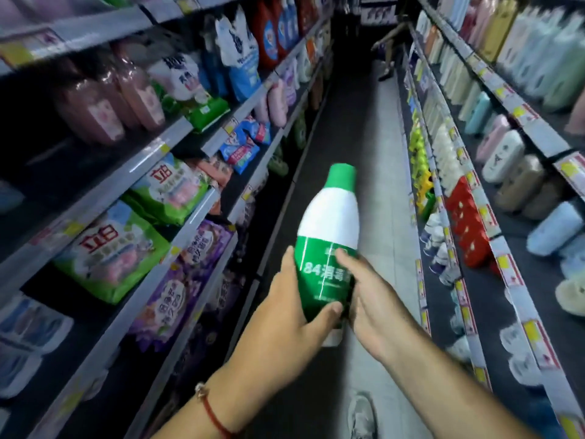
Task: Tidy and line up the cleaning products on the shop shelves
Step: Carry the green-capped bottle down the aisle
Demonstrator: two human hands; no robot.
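Bottle: a green-and-white disinfectant bottle (pixel 327 242) held in mid-aisle above the floor, on no shelf, between the two runs of shelving.
Long axis: nearly upright, green cap (pixel 342 177) at the top and leaning slightly right and away; the base is hidden behind the hands.
Left hand: the left hand (pixel 292 307) wraps the lower left of the labelled body, thumb across the front near the base, closed on the bottle.
Right hand: the right hand (pixel 368 296) clasps the lower right side, fingers closed on the label (both grips sit low, so the top half is free).
Nearer shelving: the left shelves (pixel 190 217), carrying detergent bags (pixel 117 251), lie closer to the left hand; their front edges run away down the aisle.
Right shelves: the right shelves (pixel 493 248) stand just across the aisle floor.
Next move, as I judge it: which shelf takes the bottle I cannot tell; either way it should go in base first, kept upright.
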